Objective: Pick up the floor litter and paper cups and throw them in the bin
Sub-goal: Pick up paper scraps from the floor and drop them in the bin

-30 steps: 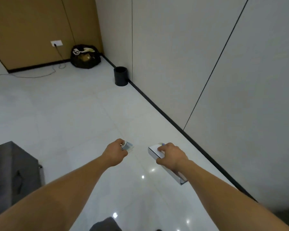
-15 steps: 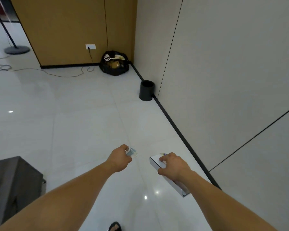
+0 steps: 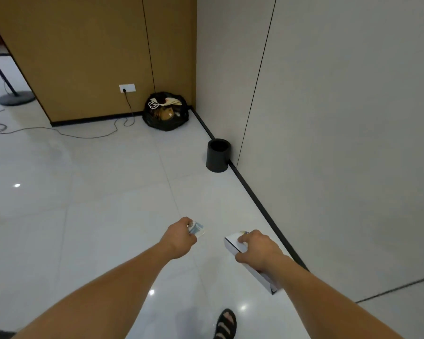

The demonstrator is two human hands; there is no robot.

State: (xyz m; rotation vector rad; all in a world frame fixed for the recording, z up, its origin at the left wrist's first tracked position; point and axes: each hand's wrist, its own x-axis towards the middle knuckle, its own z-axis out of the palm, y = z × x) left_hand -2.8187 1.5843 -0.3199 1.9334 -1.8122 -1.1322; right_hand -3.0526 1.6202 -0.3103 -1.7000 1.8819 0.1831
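Left grip (image 3: pixel 180 237) holds litter (image 3: pixel 196 228), right grip (image 3: pixel 256 248) a long box (image 3: pixel 231 242), which could catch the small bin's (image 3: pixel 217 160) rim and spill out.

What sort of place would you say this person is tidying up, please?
Probably an office or similar commercial interior: glossy white floor tiles, plain panelled walls with black skirting, a small black bin against the wall, and a stuffed black rubbish bag in the corner.

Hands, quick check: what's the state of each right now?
Left hand: closed, holding small blue-and-white litter.
Right hand: closed, holding a white box.
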